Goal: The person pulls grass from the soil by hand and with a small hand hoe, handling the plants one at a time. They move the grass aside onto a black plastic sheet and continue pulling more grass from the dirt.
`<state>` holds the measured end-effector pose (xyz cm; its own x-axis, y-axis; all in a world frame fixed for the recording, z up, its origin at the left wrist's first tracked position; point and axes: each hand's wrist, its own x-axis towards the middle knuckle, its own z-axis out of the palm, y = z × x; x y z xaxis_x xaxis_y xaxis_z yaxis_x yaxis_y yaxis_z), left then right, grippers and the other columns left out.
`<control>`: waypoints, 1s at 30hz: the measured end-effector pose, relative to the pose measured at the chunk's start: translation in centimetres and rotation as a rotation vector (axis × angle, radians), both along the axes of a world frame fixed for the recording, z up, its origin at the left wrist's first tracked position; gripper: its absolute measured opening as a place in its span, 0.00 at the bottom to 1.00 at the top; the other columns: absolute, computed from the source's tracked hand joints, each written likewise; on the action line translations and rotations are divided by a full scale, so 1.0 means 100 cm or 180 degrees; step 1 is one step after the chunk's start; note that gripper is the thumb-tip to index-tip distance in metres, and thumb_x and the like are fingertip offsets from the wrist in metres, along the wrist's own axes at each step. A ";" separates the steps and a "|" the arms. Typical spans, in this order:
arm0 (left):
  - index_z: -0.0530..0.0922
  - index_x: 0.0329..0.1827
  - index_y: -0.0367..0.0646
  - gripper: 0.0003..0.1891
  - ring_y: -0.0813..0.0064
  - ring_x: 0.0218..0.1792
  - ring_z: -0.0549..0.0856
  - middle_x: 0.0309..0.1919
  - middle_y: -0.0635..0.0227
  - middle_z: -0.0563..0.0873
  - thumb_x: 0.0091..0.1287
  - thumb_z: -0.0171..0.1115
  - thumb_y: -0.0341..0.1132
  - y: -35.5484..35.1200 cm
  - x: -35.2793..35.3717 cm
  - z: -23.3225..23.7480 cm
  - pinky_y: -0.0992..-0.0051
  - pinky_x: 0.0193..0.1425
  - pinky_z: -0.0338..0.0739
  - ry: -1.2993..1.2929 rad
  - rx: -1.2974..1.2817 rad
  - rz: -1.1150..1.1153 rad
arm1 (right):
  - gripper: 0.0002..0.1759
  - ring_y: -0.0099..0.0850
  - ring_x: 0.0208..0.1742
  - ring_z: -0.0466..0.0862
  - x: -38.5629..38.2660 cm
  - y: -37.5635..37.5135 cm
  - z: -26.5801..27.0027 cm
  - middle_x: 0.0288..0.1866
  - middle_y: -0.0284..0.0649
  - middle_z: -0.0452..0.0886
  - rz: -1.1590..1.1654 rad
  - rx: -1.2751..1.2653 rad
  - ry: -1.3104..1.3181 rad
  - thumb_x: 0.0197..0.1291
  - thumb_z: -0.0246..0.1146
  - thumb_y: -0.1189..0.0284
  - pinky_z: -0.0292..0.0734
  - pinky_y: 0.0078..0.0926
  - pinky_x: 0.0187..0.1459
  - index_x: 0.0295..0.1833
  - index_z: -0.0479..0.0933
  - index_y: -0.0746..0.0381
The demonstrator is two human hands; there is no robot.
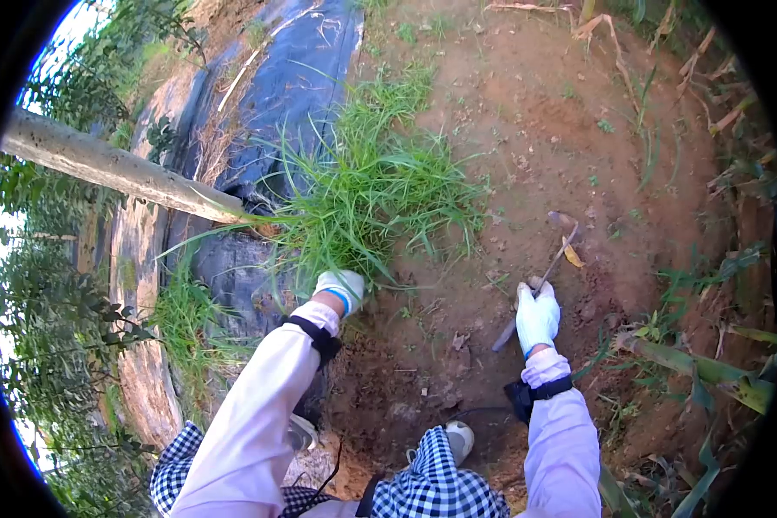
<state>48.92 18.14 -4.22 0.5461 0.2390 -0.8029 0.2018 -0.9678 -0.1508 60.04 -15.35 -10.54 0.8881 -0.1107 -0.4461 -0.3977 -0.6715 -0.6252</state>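
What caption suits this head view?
Gloved left hand at the grass clump; gloved right hand holding a hand tool over soil.

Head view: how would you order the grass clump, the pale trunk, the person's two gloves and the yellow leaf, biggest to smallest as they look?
1. Grass clump
2. Pale trunk
3. Left glove and right glove: not ranked, since the left one's fingers are hidden
4. Yellow leaf

Brown ground (509,104) is extending through the centre of the frame. Black sheeting (298,78) is covering it at upper left; green grass (388,186) is overlapping the sheeting's edge at upper centre; a shoe (462,442) is resting at lower centre.
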 end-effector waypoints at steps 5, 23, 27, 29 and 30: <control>0.80 0.57 0.44 0.23 0.55 0.48 0.86 0.46 0.51 0.87 0.67 0.58 0.51 -0.007 -0.008 -0.021 0.63 0.54 0.78 -0.2073 -0.1597 0.1646 | 0.22 0.30 0.33 0.82 -0.024 -0.001 -0.002 0.35 0.37 0.82 -0.0610 0.1416 0.0035 0.63 0.64 0.63 0.77 0.30 0.36 0.57 0.75 0.65; 0.84 0.52 0.46 0.22 0.50 0.45 0.85 0.44 0.54 0.87 0.65 0.61 0.53 0.019 -0.002 0.007 0.61 0.53 0.78 -0.1335 -0.1117 0.1116 | 0.14 0.19 0.15 0.65 -0.057 -0.035 0.039 0.19 0.26 0.68 -0.1736 0.2099 0.1254 0.65 0.64 0.60 0.59 0.20 0.16 0.35 0.74 0.58; 0.83 0.54 0.45 0.32 0.51 0.56 0.82 0.51 0.49 0.84 0.62 0.57 0.64 -0.018 0.003 -0.001 0.61 0.62 0.74 -0.0140 -0.0382 0.1003 | 0.16 0.19 0.14 0.63 -0.057 -0.028 0.033 0.18 0.25 0.66 -0.1872 0.1783 0.1183 0.65 0.65 0.58 0.57 0.21 0.15 0.34 0.75 0.58; 0.85 0.49 0.41 0.33 0.52 0.53 0.84 0.47 0.49 0.86 0.60 0.60 0.64 -0.035 -0.001 -0.005 0.61 0.58 0.76 -0.0055 -0.0298 0.0854 | 0.16 0.19 0.14 0.64 -0.058 -0.026 0.033 0.18 0.26 0.67 -0.1868 0.1715 0.1129 0.64 0.65 0.57 0.58 0.22 0.15 0.34 0.75 0.59; 0.85 0.48 0.41 0.33 0.52 0.51 0.84 0.46 0.50 0.86 0.59 0.61 0.64 -0.031 -0.009 -0.014 0.61 0.57 0.76 -0.0258 -0.0494 0.1165 | 0.16 0.19 0.14 0.65 -0.059 -0.027 0.032 0.18 0.26 0.67 -0.1844 0.1681 0.1107 0.65 0.65 0.57 0.59 0.22 0.15 0.34 0.75 0.59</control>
